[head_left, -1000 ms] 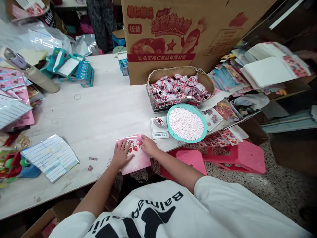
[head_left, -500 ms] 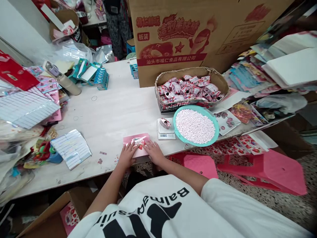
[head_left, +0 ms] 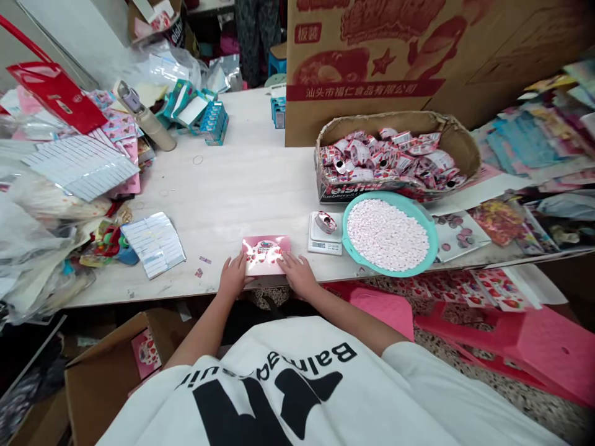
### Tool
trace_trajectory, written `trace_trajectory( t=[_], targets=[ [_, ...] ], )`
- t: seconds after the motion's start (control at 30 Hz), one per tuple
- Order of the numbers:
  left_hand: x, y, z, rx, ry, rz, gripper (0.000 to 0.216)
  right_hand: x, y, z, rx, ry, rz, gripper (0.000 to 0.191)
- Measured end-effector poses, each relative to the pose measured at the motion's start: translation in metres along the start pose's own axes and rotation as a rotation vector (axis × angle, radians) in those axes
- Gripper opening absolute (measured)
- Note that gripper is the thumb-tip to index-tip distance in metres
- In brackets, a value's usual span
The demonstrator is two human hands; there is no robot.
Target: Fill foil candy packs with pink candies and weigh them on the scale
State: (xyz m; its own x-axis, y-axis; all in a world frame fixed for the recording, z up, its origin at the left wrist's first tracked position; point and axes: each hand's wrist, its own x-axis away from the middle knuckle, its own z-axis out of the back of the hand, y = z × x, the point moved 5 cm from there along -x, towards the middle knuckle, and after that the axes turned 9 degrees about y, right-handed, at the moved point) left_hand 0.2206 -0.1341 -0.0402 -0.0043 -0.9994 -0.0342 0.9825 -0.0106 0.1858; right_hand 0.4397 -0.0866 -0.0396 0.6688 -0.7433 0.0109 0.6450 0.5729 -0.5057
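White tee, black print, bare hands

From my remote feed I logged a loose white T-shirt [head_left: 372,402], short wide sleeves [head_left: 432,365]. Curved black lettering [head_left: 344,353] crossed the chest; I read "Balm", the rest broken by folds. Big black graphic [head_left: 300,402] below. Left hand [head_left: 233,275] and right hand [head_left: 300,274] were bare, forearms too.

"板装" on brown carton [head_left: 418,59]
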Motion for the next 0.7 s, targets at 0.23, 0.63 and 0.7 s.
trace_trajectory(
  t=[0.23,0.63,0.7],
  targets=[
    [0.002,-0.003,0.031,0.067,0.065,-0.045,0.049,-0.002,0.003,0.021,-0.182,0.074,0.033,0.046],
    [-0.01,-0.028,0.035,0.397,0.086,-0.119,0.065,0.016,0.007,0.005,-0.336,0.367,-0.458,0.07],
    [-0.006,-0.038,0.03,0.512,0.098,0.017,0.076,0.018,0.005,0.0,-0.368,0.374,-0.493,0.07]
  ],
)
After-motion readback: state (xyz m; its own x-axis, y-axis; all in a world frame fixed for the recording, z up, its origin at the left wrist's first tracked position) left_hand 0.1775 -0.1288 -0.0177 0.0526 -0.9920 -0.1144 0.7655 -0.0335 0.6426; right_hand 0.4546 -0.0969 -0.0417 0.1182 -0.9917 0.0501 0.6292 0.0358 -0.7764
